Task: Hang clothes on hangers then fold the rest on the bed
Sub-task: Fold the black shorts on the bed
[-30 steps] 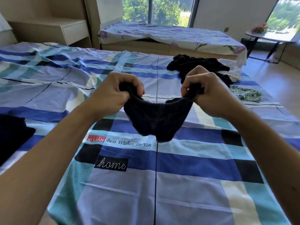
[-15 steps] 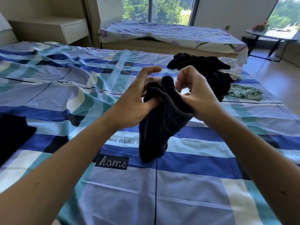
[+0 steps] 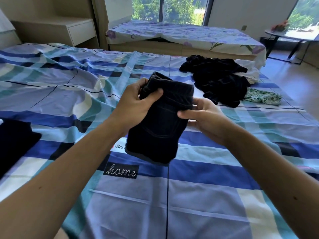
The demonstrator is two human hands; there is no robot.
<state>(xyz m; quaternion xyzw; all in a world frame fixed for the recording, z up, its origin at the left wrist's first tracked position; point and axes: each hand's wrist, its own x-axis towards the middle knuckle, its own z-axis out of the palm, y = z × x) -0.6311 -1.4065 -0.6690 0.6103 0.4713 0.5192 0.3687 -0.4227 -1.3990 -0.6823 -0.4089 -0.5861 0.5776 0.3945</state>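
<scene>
Head view, looking down over the bed, which has a striped blue and teal sheet.

Dark garment: bunched into a thick fold and held up off the sheet between both hands, over the middle of the bed. Its lower edge hangs just above the printed "home" patch. Pale stitch lines show on its front.

Left hand: I see it clenched round the garment's upper left, thumb pressed across the front, fingers wrapped behind.

Right hand: grasping the garment's right edge, thumb on the front. The fingers lie behind the cloth, so I cannot tell how far they curl.

Farther back on the right I note a pile of dark clothes lying on the sheet, with a white cloth under its far side. A green patterned cloth lies just beside the pile. Another dark piece lies at the bed's left edge.

Beyond: second bed under the window, a drawer unit on the left, and a small table on the right.
</scene>
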